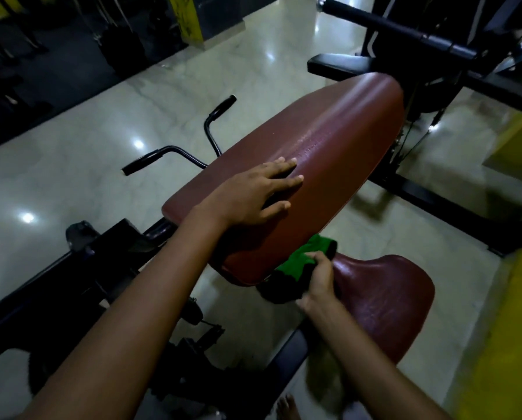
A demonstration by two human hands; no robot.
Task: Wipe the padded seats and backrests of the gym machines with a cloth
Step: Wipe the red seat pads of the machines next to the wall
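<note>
My left hand [253, 192] lies flat, fingers spread, on the long maroon backrest pad [329, 153], near its lower end. My right hand [317, 283] grips a green cloth [302, 259] at the near edge of the maroon seat pad [386, 298], just beside the backrest's lower corner. Black handlebars [175, 153] stick out beyond the pad's left edge. Glossy pale floor [87, 131] beneath.

Both forearms bare, no sleeves; left hand [253, 192] and right hand [318, 283] ungloved; foot [287, 407] bare
</note>
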